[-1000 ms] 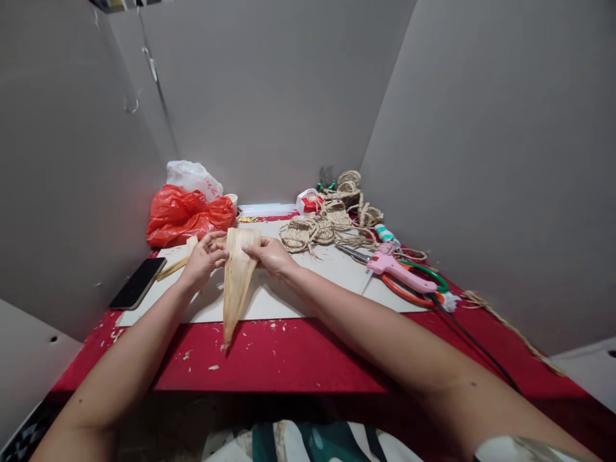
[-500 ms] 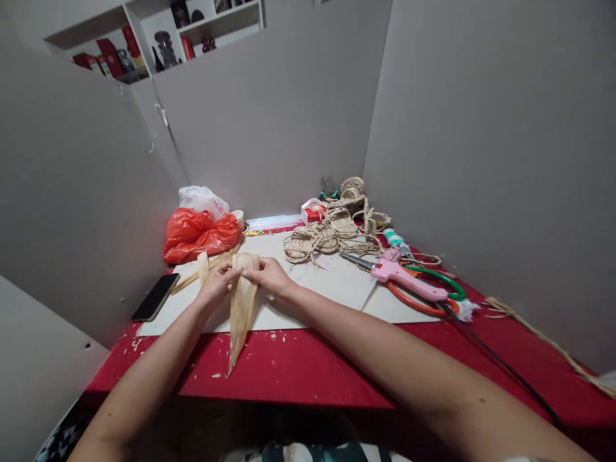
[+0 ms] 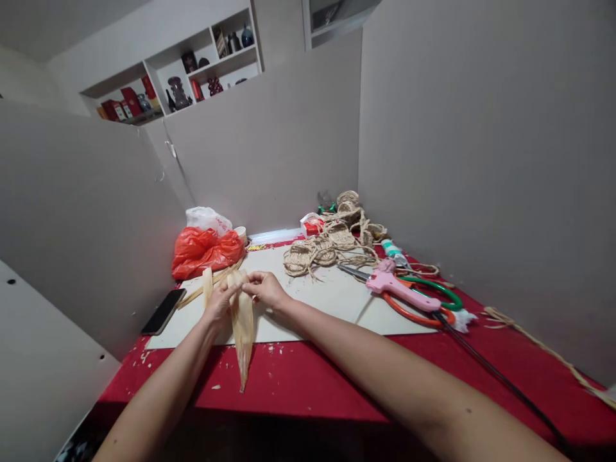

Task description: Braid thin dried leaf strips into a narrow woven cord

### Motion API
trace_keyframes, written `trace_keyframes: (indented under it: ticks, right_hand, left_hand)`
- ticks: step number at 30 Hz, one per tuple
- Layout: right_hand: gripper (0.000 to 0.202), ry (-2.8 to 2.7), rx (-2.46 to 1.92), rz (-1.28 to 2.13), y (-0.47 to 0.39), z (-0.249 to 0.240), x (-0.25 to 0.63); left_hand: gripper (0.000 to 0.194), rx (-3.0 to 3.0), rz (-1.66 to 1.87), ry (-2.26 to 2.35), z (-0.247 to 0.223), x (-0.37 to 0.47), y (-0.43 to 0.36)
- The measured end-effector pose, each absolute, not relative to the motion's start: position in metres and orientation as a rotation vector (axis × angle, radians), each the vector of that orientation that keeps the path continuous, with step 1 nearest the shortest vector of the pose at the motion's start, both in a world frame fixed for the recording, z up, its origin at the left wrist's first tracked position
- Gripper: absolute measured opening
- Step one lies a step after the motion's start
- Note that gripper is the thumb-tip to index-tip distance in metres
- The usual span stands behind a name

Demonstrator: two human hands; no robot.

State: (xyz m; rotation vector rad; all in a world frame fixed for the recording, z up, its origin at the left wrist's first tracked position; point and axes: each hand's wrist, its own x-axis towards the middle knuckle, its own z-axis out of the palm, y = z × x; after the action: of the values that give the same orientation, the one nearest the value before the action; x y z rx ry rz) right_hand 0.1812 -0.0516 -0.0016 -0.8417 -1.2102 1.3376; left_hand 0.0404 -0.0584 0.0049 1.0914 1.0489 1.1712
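A pale, dry corn husk hangs between my hands, its pointed tip reaching down over the red cloth. My left hand pinches its upper left edge. At the upper right edge, the fingers of my right hand are closed on the same husk. Both hands are over the white board. Behind my left hand, another pale strip stands up, and longer husk strips lie beside it.
Left are a phone and a red plastic bag. Braided straw pieces lie at the back. On the right are a pink glue gun, orange-handled scissors and a black cable. Grey panels enclose the red table.
The view has tilted up, showing more of the shelf. The husk's lower tip has swung to the right, and its top looks more folded between my fingers.
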Motion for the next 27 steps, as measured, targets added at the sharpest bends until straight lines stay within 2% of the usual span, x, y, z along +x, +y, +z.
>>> trace_keyframes:
  ticks: [6,15,22,27]
  right_hand:
    - [0.013,-1.119,-0.853,1.218,-0.042,0.003,0.19]
    - [0.034,-1.014,-0.937,1.255,-0.028,-0.011,0.192]
    - [0.028,-1.194,-0.805,1.318,-0.044,-0.004,0.189]
    - [0.009,-1.215,-0.808,1.242,-0.046,0.001,0.192]
  left_hand:
    - [0.021,1.001,1.197,1.087,0.017,0.04,-0.044]
    - [0.033,1.061,1.241,1.13,0.017,0.035,-0.044]
    - [0.034,1.161,1.231,1.146,0.018,0.041,-0.048]
    - [0.031,1.295,1.129,1.101,0.021,0.045,-0.048]
